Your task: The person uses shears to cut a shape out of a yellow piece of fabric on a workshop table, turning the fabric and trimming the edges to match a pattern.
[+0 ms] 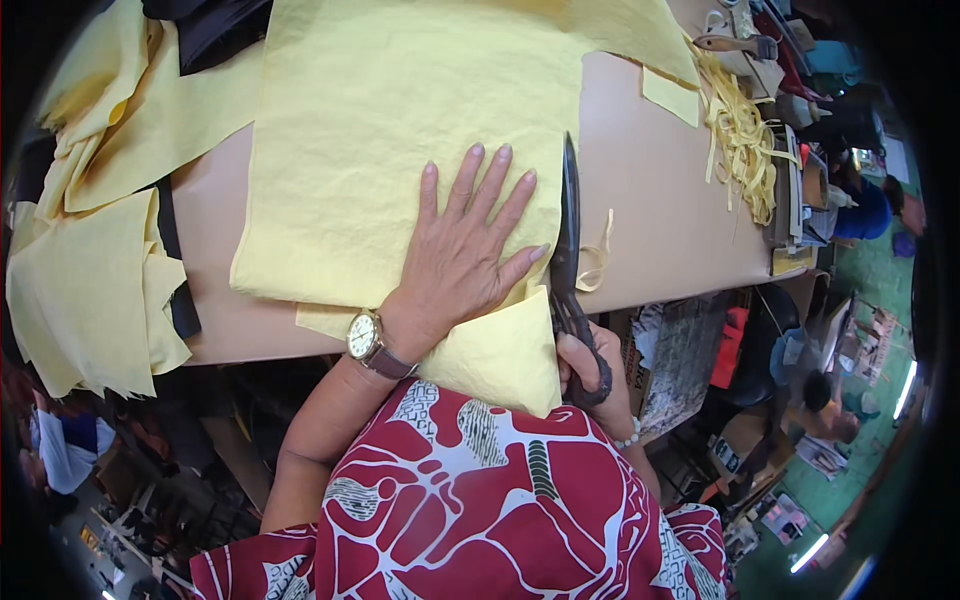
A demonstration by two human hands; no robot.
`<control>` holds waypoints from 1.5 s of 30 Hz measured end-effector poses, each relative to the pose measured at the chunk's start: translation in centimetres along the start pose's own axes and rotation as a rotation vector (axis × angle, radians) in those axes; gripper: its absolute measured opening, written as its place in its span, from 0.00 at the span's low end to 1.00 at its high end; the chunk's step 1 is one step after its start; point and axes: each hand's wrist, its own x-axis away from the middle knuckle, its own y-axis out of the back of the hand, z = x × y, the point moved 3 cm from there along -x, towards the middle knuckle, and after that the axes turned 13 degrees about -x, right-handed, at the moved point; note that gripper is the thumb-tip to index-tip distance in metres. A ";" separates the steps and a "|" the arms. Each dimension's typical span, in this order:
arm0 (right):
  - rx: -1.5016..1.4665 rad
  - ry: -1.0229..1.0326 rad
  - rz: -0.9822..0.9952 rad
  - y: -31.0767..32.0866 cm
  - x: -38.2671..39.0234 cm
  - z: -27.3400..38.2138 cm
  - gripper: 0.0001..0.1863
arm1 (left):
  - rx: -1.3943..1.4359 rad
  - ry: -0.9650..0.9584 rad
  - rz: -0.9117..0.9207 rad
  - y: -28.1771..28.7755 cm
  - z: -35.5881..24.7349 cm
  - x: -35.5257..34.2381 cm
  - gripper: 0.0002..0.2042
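Note:
My left hand [468, 230] lies flat with fingers spread on a large sheet of pale yellow fabric [330, 120], a watch on its wrist. The fabric's lower corner hangs over the table edge toward my body. My right hand [590, 372] grips the handles of large dark scissors [566, 240], whose long blades lie along the fabric's right edge, pointing away from me. Beside the blades, a thin curled yellow strip [597, 255] rests on the tan table [655, 225].
Yellow fabric pieces [85, 290] and dark material [205, 30] lie at the left. At the right are tangled yellow strips [740, 130], a brush [730, 45], assorted containers and tools. Below the table are a dark chair [775, 345] and boxes. Other people [860, 210] appear at the far right.

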 end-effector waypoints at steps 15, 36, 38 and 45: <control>-0.088 0.076 0.058 -0.1 -1.8 0.6 0.19 | 0.013 -0.001 -0.008 -0.2 0.0 0.8 0.31; 0.014 -0.010 0.012 0.7 -1.7 1.1 0.13 | -0.027 -0.057 -0.008 0.7 0.2 1.1 0.29; 0.012 -0.023 0.010 1.0 -1.7 1.1 0.13 | -0.052 -0.125 0.031 2.0 0.7 0.1 0.28; -0.019 -0.004 0.067 0.6 -1.9 1.4 0.12 | -0.081 -0.380 -0.095 2.3 5.9 -10.0 0.32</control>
